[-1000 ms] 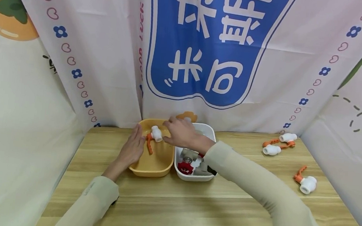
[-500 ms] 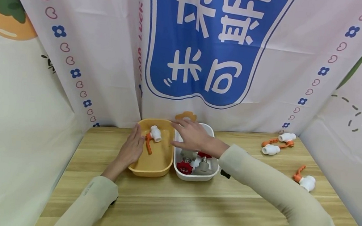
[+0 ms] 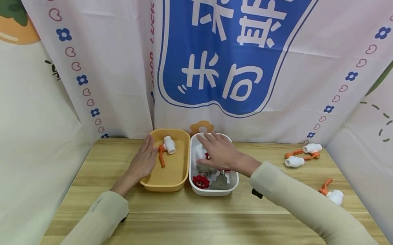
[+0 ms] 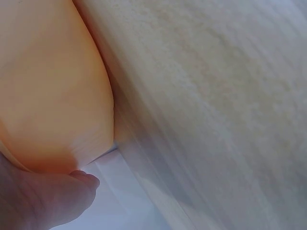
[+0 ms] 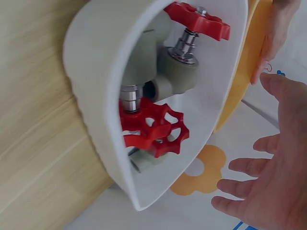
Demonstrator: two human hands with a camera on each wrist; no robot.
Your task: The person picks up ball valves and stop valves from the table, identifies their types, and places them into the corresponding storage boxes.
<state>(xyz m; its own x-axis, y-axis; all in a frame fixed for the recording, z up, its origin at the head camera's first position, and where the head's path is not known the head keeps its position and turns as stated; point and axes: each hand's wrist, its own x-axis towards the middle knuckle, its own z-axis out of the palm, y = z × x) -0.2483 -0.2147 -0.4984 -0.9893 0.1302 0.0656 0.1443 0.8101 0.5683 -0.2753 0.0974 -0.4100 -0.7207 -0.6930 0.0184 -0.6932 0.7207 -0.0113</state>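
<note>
My left hand (image 3: 143, 161) rests with straight fingers along the left side of a yellow tub (image 3: 172, 186). One white ball valve (image 3: 169, 145) with an orange lever lies in that tub. In the left wrist view, fingers (image 4: 57, 196) reach the tub's wall (image 4: 53, 81). Over the white tub (image 3: 211, 193) hovers my right hand (image 3: 220, 152), fingers spread and holding nothing. Grey valves with red handwheels (image 5: 206, 21) fill the white tub; the right hand hides part of them in the head view. From the right wrist, the spread hand (image 5: 276, 167) appears beside the tub's rim.
The two tubs stand side by side at the back of the wooden table (image 3: 179, 231). Farther right lie two orange-levered white valves (image 3: 295, 162) close together and another such valve (image 3: 335, 197) nearer the front. A printed cloth (image 3: 125, 52) hangs behind the table.
My right hand has moved right, from above the yellow tub's right side to above the white tub. The left hand and the valve in the yellow tub have stayed in place.
</note>
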